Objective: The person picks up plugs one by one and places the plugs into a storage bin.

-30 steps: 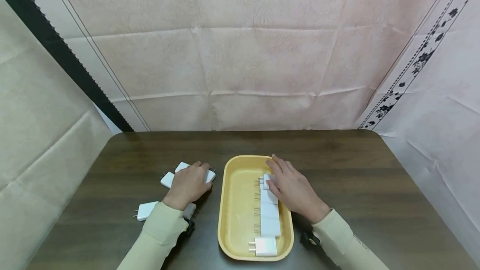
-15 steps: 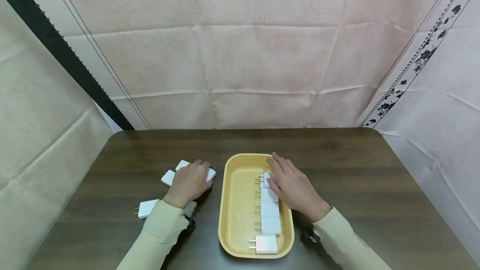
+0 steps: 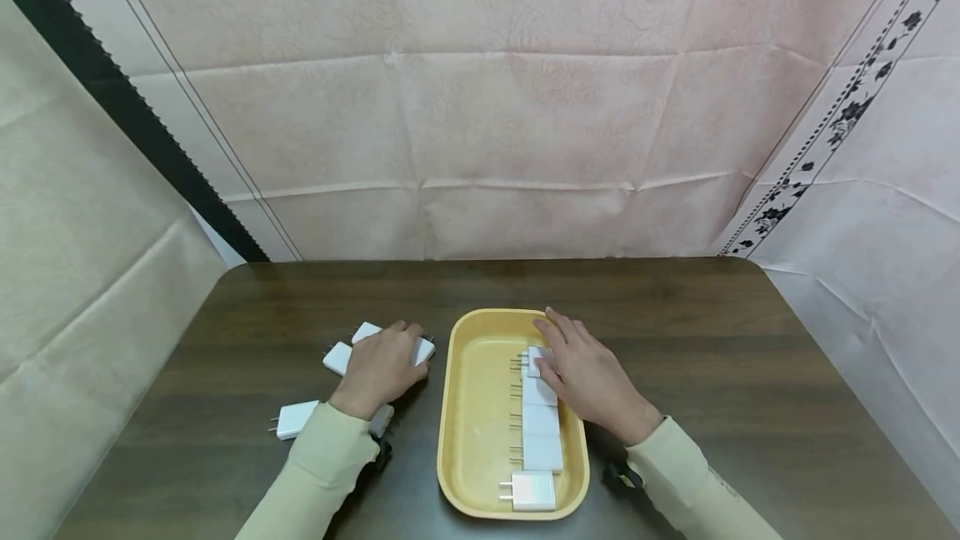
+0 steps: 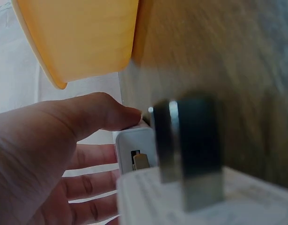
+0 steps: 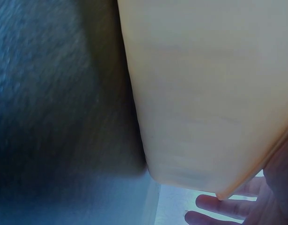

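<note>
In the head view my left hand [image 3: 380, 367] is over a small group of white chargers on the table, left of the tray. It pinches one white charger [image 3: 423, 349]; the left wrist view shows the thumb on the side of this charger [image 4: 134, 143], by its USB port, with fingers opposite. My right hand [image 3: 590, 373] lies over the far right rim of a yellow tray [image 3: 471, 440]. Its fingers are extended and its thumb overlaps the farthest charger [image 3: 534, 361] in a column of white chargers [image 3: 540, 419], prongs facing left.
Two more chargers [image 3: 337, 358] [image 3: 366, 332] lie beside my left hand. Nearer are a white charger [image 3: 296, 421] and another [image 3: 381, 420], partly hidden by my left wrist. One charger [image 3: 533, 492] sits at the tray's near end. Cloth [image 3: 525, 140] hangs behind the table [image 3: 712, 373].
Both hands have kept nearly the same places. The head view has shifted very slightly; the chargers and tray show no clear movement.
</note>
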Motion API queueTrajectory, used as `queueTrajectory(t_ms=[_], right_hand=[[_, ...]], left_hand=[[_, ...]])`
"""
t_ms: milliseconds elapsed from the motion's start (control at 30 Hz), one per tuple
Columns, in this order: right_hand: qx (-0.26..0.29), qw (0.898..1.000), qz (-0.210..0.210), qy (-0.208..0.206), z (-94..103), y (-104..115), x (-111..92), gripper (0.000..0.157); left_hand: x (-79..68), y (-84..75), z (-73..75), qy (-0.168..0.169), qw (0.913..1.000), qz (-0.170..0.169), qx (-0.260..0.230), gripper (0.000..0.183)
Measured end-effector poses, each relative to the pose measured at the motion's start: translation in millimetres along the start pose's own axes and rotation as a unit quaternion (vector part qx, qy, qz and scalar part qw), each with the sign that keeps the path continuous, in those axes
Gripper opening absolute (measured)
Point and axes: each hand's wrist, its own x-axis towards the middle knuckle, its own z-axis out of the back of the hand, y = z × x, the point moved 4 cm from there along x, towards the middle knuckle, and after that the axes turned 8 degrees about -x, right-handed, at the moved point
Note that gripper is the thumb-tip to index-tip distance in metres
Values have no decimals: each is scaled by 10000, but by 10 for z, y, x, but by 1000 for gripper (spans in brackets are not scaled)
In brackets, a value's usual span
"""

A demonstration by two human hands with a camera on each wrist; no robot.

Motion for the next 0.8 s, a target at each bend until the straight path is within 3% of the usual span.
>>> queueTrajectory(t_ms=[633, 800], right_hand=[[31, 10000, -67, 50, 4, 1, 0, 56], [32, 10000, -53, 17, -1, -1, -1, 56]], left_hand=[[-48, -100, 124, -439, 9979, -440, 182, 36], [-80, -167, 202, -769, 9941, -716, 268, 37]])
